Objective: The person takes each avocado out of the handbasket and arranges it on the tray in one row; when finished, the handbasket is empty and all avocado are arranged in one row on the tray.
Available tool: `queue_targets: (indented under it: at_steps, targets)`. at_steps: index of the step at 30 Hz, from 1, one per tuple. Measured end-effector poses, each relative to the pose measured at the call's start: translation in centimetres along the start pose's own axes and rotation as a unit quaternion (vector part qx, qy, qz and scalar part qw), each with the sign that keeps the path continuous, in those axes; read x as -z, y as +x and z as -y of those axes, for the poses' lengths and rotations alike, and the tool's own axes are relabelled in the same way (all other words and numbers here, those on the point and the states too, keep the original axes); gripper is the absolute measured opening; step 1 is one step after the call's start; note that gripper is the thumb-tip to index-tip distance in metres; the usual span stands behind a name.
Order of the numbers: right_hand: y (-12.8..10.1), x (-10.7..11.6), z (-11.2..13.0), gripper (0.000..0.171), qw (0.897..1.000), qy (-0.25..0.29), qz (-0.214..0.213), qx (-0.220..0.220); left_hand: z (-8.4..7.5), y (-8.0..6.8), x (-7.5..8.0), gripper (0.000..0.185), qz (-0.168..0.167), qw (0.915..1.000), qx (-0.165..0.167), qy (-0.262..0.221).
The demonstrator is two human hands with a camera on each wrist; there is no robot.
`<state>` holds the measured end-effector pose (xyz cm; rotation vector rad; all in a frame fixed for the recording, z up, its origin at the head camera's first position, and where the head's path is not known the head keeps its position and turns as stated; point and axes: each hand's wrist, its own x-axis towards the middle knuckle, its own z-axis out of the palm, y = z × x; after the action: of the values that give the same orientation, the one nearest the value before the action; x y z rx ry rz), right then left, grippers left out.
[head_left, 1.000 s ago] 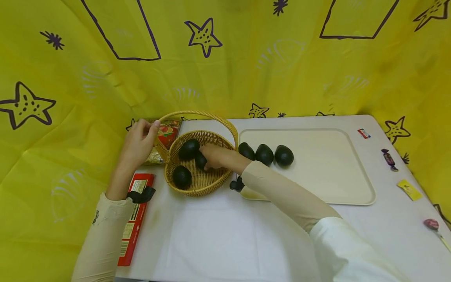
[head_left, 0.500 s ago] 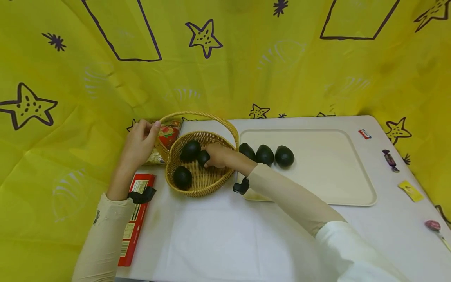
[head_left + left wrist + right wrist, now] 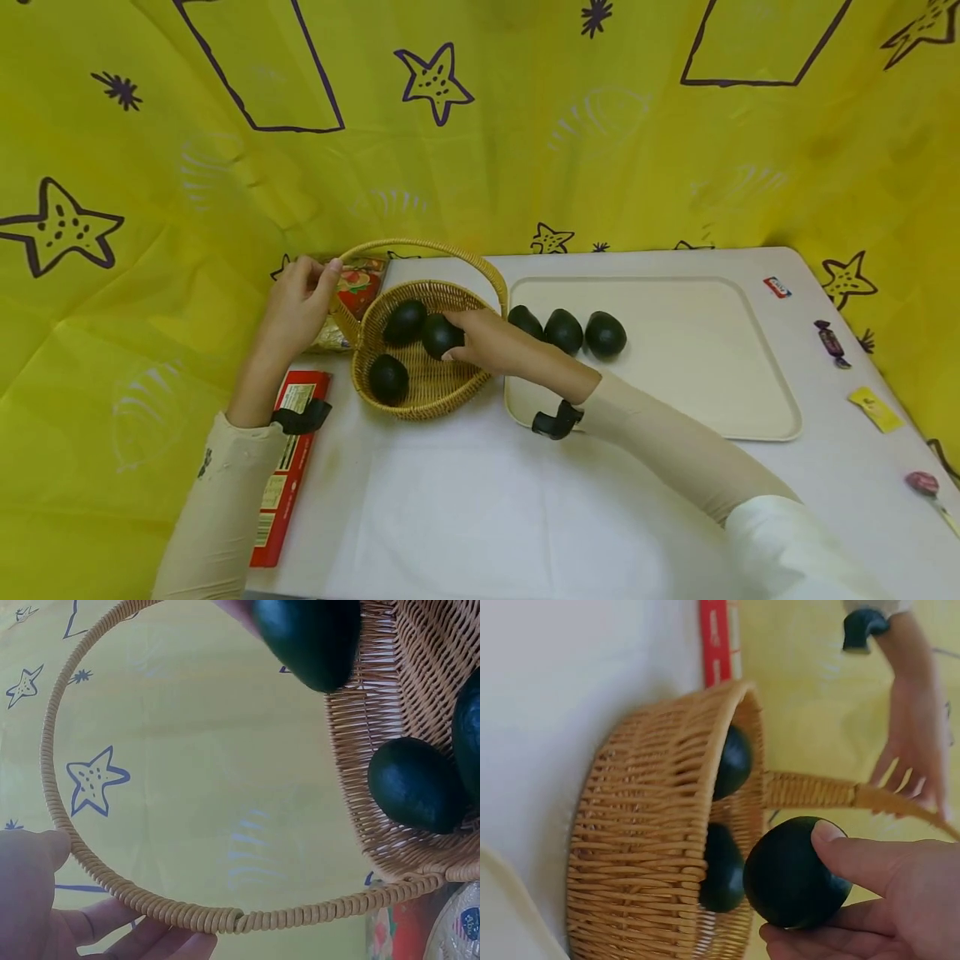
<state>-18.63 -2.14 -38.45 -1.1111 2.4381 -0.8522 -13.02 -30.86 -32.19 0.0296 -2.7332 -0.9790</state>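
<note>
In the head view my left hand [image 3: 300, 300] holds the arched handle [image 3: 420, 242] of a wicker basket [image 3: 420, 408]. Its thumb and fingers lie about the handle in the left wrist view. My right hand [image 3: 491, 343] grips a dark green avocado [image 3: 795, 874] between thumb and fingers. The right wrist view places that avocado above the basket's rim. Two more avocados lie inside, one at the back [image 3: 404, 322] and one at the front left [image 3: 388, 379]. My right palm is partly hidden in the head view.
Right of the basket lies a cream tray [image 3: 690, 358] bearing three avocados [image 3: 563, 332] in a row. A red box [image 3: 288, 475] and shiny food packets [image 3: 360, 287] are at the left. Wrapped sweets [image 3: 830, 343] and a lollipop [image 3: 922, 483] lie along the right edge.
My right hand has lifted the avocado from inside the basket and drawn slightly right and toward me. My left hand stays on the handle.
</note>
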Motion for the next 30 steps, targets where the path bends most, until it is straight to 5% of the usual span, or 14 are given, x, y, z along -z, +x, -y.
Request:
queue_targets:
  at_steps: [13,19,30]
  targets:
    - [-8.9,2.1,-0.2,0.073,0.998,0.008,-0.041,0.036,-0.2,-0.2,-0.2,0.057,-0.007,0.9999,0.003,-0.008]
    - [-13.9,3.4,-2.1,0.073,0.995,0.014,-0.098,0.024,-0.3,-0.4,-0.2,0.059,-0.004,0.9999,0.007,-0.007]
    - [-21.8,7.4,-8.7,0.077,0.979,0.004,-0.178,-0.102,-0.1,-0.5,-0.3,0.058,-0.013,0.9999,0.004,-0.006]
